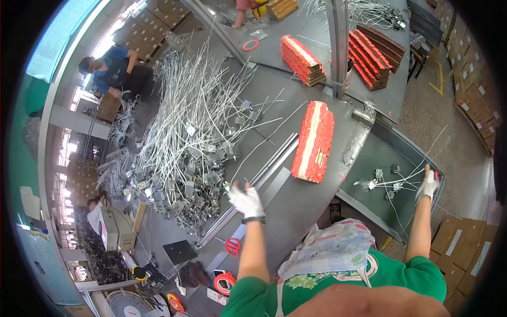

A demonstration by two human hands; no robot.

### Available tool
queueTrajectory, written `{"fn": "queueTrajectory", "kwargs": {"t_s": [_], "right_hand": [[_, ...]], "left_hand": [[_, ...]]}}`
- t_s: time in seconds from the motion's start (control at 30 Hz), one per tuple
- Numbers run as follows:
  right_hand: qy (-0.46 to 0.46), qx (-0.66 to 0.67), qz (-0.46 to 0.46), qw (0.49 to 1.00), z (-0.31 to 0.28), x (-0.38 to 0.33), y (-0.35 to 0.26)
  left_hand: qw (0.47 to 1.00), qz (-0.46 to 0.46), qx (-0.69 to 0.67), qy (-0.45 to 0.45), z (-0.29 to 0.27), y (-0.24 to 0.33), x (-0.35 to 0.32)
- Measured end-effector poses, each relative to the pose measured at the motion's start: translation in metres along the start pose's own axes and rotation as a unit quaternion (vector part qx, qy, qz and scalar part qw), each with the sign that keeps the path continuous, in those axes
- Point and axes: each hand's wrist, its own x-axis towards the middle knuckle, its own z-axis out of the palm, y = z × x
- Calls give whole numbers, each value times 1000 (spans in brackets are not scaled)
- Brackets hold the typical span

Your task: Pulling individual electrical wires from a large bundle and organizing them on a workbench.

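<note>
Wire leads (185, 132) mostly lie heaped on the worktop (296, 206) by the gloved left hand (246, 201), its fingers spread empty, while the right hand (428, 185), fingers closed, lifts one wire (401, 182) over the green bin (369, 158) holding few.

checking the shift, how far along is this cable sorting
Done: a few cables lie on the green belt. In hand: the right hand holds a thin wire over the belt; the left hand reaches at the pile. Left: the big grey pile looks barely dented.
</note>
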Motion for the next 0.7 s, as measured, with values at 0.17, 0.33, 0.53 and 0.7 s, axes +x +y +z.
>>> {"fn": "queueTrajectory", "kwargs": {"t_s": [0.17, 0.33, 0.53, 0.7], "right_hand": [[-3, -134, -61, 989, 11, -16, 48], [-387, -173, 21, 906, 82, -197, 55], [-753, -145, 186, 615, 108, -370, 27], [-714, -135, 291, 623, 142, -460, 29]], "left_hand": [[957, -102, 235, -134, 17, -52, 52], [976, -89, 166, -112, 10, -82, 51], [984, -53, -157, -65, -71, -91, 11], [973, 29, -200, -111, -140, -87, -75]]}}
